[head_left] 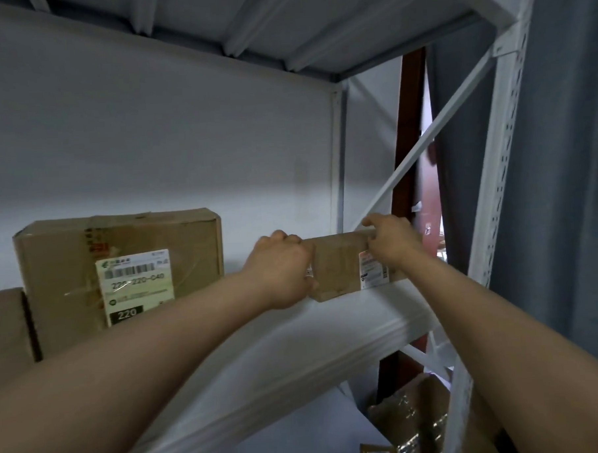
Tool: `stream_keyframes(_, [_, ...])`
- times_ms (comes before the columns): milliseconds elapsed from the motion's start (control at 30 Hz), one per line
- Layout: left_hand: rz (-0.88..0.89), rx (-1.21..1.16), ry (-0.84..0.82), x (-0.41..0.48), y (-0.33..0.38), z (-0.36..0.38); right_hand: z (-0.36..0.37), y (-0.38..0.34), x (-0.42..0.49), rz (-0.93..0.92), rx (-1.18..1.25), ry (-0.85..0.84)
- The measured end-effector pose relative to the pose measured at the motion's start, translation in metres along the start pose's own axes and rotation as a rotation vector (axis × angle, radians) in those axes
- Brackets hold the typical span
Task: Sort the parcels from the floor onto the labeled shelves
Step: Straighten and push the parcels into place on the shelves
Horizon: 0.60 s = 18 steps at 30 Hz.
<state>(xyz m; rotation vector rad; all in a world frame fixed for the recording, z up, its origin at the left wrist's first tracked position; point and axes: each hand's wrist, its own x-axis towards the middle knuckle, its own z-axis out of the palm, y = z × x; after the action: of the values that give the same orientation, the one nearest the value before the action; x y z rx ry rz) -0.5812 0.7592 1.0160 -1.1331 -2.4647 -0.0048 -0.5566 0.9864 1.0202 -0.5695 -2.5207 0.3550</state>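
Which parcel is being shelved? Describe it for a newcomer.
On the white shelf, look right of the large box labelled 220. The small parcel sits at the front edge, gripped by the left hand and right hand. Unlike its neighbours, it is low and narrow.

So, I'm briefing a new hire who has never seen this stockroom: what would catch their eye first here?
Two bare arms reach up the middle, the left hand and right hand gripping either end of a small brown parcel at the front edge of the white shelf. To its left on the same shelf stands a bigger cardboard box, its label marked 220.
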Motion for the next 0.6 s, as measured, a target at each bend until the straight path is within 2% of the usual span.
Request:
stream_keyframes(200, [-0.078, -0.119, -0.050, 0.060, 0.022, 0.029, 0.005, 0.049, 0.027, 0.070, -0.138, -0.087])
stream_keyframes(433, [-0.078, 0.097, -0.061, 0.065, 0.023, 0.037, 0.012, 0.053, 0.033, 0.008, -0.187, -0.170])
stream_keyframes(600, [-0.053, 0.282, -0.114, 0.044, 0.006, 0.018, 0.006, 0.028, 0.027, -0.058, -0.223, -0.211])
